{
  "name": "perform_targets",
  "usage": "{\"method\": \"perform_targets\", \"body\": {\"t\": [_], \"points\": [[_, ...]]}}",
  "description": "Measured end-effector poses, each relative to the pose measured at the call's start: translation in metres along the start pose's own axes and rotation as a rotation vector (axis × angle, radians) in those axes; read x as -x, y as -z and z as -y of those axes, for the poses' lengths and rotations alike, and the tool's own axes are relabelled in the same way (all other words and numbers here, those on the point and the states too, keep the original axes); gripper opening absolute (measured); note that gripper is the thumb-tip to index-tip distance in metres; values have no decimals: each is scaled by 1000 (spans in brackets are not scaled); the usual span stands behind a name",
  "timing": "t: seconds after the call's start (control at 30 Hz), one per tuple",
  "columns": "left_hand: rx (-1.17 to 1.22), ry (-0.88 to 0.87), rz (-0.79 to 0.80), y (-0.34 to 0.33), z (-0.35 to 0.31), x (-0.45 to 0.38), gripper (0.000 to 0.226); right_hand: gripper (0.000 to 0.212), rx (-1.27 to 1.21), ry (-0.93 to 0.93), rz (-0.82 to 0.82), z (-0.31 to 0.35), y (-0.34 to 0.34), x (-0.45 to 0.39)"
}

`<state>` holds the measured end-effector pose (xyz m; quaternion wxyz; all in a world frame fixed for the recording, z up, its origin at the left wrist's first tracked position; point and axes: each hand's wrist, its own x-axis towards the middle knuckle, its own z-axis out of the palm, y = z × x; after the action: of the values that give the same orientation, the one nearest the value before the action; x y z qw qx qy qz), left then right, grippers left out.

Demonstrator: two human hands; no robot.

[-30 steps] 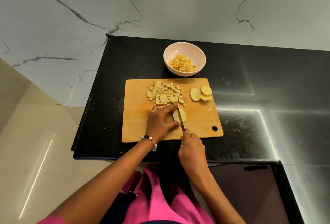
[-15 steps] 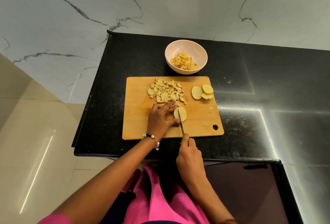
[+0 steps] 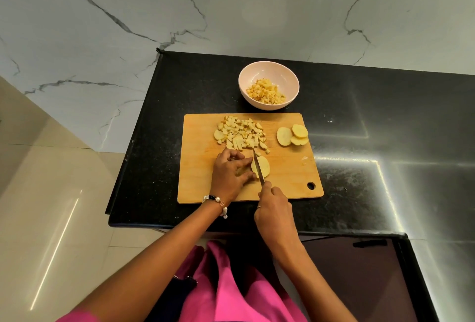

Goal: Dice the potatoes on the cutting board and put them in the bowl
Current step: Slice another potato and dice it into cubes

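knife drawn nearer; right hand grips it; left hand pinches potato slice

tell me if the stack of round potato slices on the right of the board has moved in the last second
No. The stack of potato slices sits at the same spot near the cutting board's far right corner, the same way from the board's hole.

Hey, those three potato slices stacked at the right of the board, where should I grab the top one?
Pinch the top slice by its far-right rim, coming from above-right: it lies flat, overlapping the other slices, so only that edge overhangs free.
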<state>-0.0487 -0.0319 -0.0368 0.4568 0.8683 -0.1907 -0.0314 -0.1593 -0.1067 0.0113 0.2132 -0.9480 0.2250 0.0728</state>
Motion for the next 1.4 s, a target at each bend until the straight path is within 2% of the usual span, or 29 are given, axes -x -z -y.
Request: {"method": "perform_targets", "body": {"t": [0.23,0.37,0.43,0.77,0.83,0.93,1.1,1.27,1.33,1.4], "points": [[30,50,-9,-1,-3,-3,34,41,70,36,-6,12,1,-14],[32,94,-17,-1,-7,-5,36,49,88,52,-26,10,-7,-1],[27,109,-14,0,-8,-5,39,51,96,52,21,1,-16,14],[-45,115,23,3,-12,-3,43,22,-95,16,27,-15,12,15],[-68,120,34,4,-12,-3,43,18,-156,23,4,-16,16,14],[-77,126,48,5,-14,-3,46,25,-258,18,-78,-18,23,13],[-58,179,-2,0,-27,1,45,24,-325,-26,-197,-30,31,6],[-379,187,51,-22,-47,5,76,25,-418,-75,-228,-35,37,3],[-475,213,71,-27,-53,1,78,25,-419,-71,-227,-37,36,2],[-477,229,88,-29,-56,-3,72,28,-409,-77,-221,-39,34,1]]}}
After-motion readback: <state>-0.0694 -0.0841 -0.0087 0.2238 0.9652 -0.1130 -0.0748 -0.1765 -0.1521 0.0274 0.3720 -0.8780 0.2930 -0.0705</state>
